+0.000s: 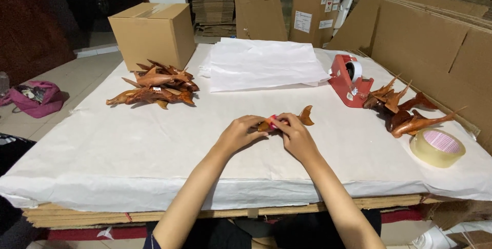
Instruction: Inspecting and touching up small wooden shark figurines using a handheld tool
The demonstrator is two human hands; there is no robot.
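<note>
Head view. Both hands meet at the middle of a work table covered in white paper point(128, 151). The left hand point(240, 132) and the right hand point(296, 135) close together on one small wooden fish carving point(302, 118) — its forked tail sticks up just beyond the right fingers, while the body lies hidden between the two hands. The fingertips of both hands pinch the carving near its front, where a small pink-orange object point(272, 121) shows between them; what it is cannot be told. The carving rests low, at or just above the paper.

To the left, well apart from the hands, lies a heap of brown fish carvings point(154, 87), and behind it stands a closed cardboard box point(154, 33). A stack of white paper sheets point(261, 64) lies at the far middle of the table. To the right of the stack sits a red tape dispenser point(348, 81), touching or just beside a second heap of darker carvings point(405, 110). A roll of clear tape point(437, 147) lies near the right edge. Flattened cardboard point(435, 39) leans behind the table — a pink bag point(35, 98) sits on the floor at far left.
</note>
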